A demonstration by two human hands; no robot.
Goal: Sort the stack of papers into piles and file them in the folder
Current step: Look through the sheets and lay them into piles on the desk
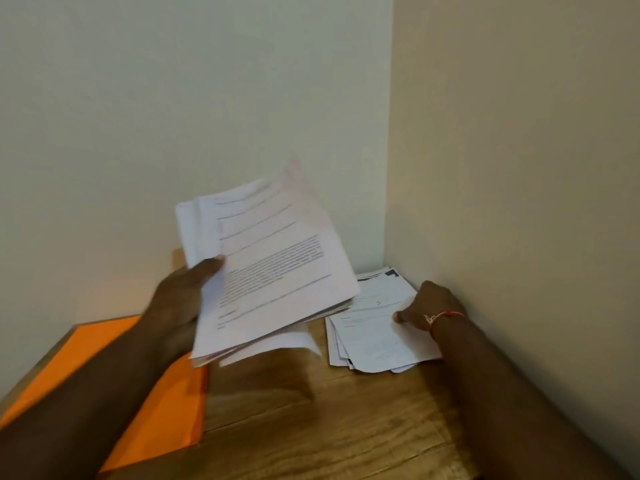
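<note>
One stack of papers (pixel 273 268) is held above the table (pixel 329 427) by the left hand (pixel 183 299), thumb on the top sheet. One loose pile (pixel 377 337) lies by the wall corner. The right hand (pixel 429 306) touches it, perhaps pinching a sheet; I cannot tell. One orange folder (pixel 104 344) lies at the left, partly hidden under the forearm.

Dim warm light, soft overall blur, dark shadow under raised papers (pixel 270 271).

My wooden worktop (pixel 311 427) carries two things. At my left the orange folder (pixel 173 410) lies flat and closed. Well apart from it, at the far right by the wall corner, a loosely fanned pile of printed papers (pixel 374 344) lies face up.
</note>
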